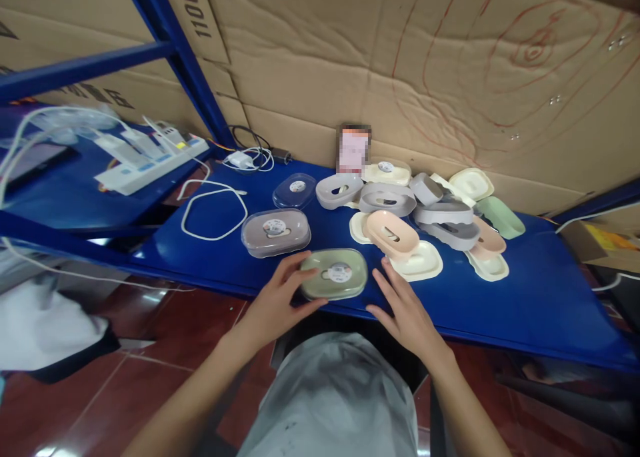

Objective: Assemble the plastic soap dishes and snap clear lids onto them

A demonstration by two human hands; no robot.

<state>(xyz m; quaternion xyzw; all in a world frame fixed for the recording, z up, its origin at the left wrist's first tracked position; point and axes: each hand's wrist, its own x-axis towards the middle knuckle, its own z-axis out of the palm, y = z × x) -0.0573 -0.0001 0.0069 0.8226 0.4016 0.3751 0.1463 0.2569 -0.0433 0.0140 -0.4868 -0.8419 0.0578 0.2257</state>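
A green oval box with a clear lid (345,285) lies near the front edge of the blue table, a round label on its top. My left hand (283,294) grips its left end, thumb along the front side and fingers over the lid and back. Just right of the box, my right hand (403,307) is held with fingers apart and nothing in them. Behind the green box is a greyish-pink lidded box (277,232) with a label. A peach oval tray (391,235) with a slot sits on a cream piece (420,260) beyond my right fingertips.
Several grey, cream, peach and green box parts are heaped at the back right, including a grey shell (387,197). A loose clear lid (295,190) lies left of them. A phone (354,149) leans on the cardboard. White cable (215,236) and power strip (150,167) are left.
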